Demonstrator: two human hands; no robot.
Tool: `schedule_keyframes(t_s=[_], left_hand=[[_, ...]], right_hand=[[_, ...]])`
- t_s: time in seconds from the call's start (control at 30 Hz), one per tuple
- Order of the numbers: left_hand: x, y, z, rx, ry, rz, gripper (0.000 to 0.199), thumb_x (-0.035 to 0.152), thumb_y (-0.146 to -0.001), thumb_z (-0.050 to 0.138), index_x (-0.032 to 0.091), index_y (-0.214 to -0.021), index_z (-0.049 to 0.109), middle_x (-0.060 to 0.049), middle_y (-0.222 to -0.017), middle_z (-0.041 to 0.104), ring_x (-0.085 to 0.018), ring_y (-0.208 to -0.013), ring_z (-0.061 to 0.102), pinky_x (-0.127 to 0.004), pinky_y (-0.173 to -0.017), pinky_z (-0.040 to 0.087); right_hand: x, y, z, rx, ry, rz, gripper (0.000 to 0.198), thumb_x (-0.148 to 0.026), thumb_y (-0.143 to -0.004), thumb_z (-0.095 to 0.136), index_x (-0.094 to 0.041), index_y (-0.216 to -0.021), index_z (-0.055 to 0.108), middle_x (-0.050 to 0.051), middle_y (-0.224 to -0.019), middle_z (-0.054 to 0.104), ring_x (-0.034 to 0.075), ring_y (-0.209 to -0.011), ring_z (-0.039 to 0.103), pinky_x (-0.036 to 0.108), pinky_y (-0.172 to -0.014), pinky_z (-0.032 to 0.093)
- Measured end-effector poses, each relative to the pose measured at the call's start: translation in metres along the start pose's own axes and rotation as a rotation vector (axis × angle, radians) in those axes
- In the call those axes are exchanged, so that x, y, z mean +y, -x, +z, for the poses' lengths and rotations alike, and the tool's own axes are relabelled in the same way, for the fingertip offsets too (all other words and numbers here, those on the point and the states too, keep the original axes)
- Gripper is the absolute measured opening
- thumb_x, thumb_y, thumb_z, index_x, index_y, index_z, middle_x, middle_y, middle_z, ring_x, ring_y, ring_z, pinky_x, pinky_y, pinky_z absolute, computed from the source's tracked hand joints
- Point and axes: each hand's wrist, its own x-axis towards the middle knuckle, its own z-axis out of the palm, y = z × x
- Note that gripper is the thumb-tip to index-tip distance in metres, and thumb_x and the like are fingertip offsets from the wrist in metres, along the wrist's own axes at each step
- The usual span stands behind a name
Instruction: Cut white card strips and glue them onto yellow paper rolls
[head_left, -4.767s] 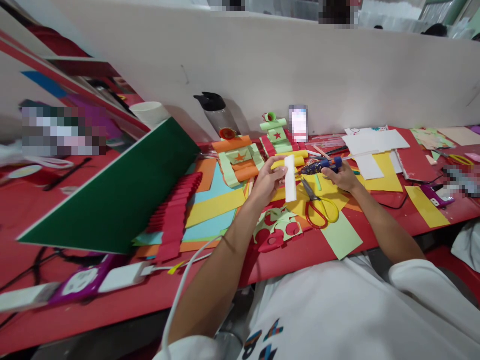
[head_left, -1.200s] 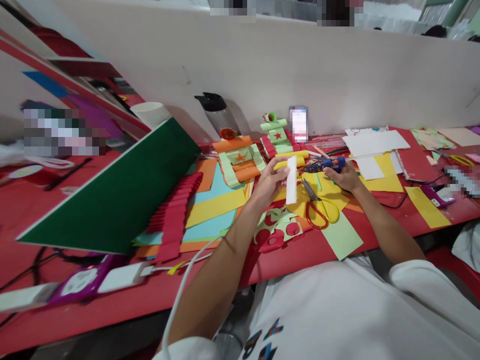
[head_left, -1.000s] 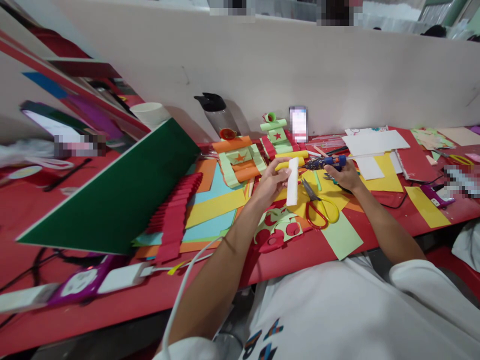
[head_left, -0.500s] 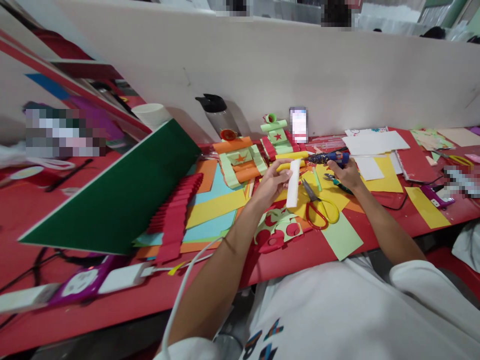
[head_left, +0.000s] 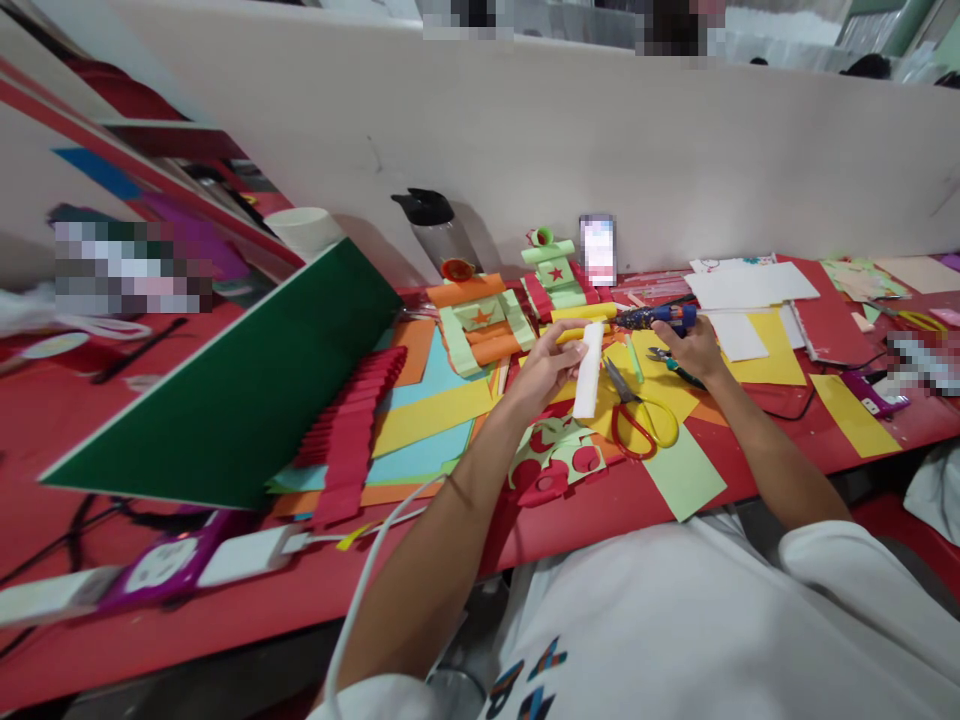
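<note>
In the head view my left hand (head_left: pixel 546 368) is closed on a white paper strip (head_left: pixel 588 374), which hangs down from the fingertips. A yellow paper piece (head_left: pixel 571 335) also shows at those fingers. My right hand (head_left: pixel 696 352) grips a dark blue glue gun (head_left: pixel 651 317), its nozzle pointing left towards the upper end of the strip. Just below lie scissors (head_left: pixel 643 425) with red and yellow handles. Pliers (head_left: pixel 667 360) rest beside my right hand. Behind the left hand stand paper models, one orange and green (head_left: pixel 480 318), one green and red (head_left: pixel 553 272).
A green board (head_left: pixel 225 400) leans at left, near a pleated red paper strip (head_left: pixel 349 430). A bottle (head_left: pixel 442 235) and a phone (head_left: pixel 598 250) stand by the white partition (head_left: pixel 525 130). Power strips (head_left: pixel 161 565) and cables lie front left. White sheets (head_left: pixel 750 287) lie at right.
The white strip has shifted very slightly in my left hand. The glue gun and my right hand have barely moved.
</note>
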Motion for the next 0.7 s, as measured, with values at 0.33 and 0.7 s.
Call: schedule_keyframes(t_s=[0.33,0.7], left_hand=[[-0.001,-0.002,-0.002,0.020,0.020,0.024,0.049,0.025,-0.068,0.092,0.022,-0.110,0.069,0.005,-0.070,0.058,-0.008,-0.055,0.047,-0.019,-0.052,0.039],[-0.001,-0.003,-0.003,0.054,0.012,0.040,0.055,0.029,-0.065,0.094,0.021,-0.112,0.067,0.005,-0.069,0.058,-0.008,-0.054,0.047,-0.018,-0.052,0.041]], right_hand=[[0.008,-0.002,-0.001,-0.062,0.022,0.003,0.044,-0.063,-0.081,0.073,-0.021,-0.071,0.068,0.001,-0.063,0.061,0.021,-0.067,0.062,0.033,-0.066,0.056],[0.012,0.001,-0.003,-0.268,-0.082,0.032,0.042,-0.063,-0.080,0.076,-0.021,-0.078,0.069,0.000,-0.065,0.062,0.017,-0.062,0.057,0.030,-0.057,0.050]])
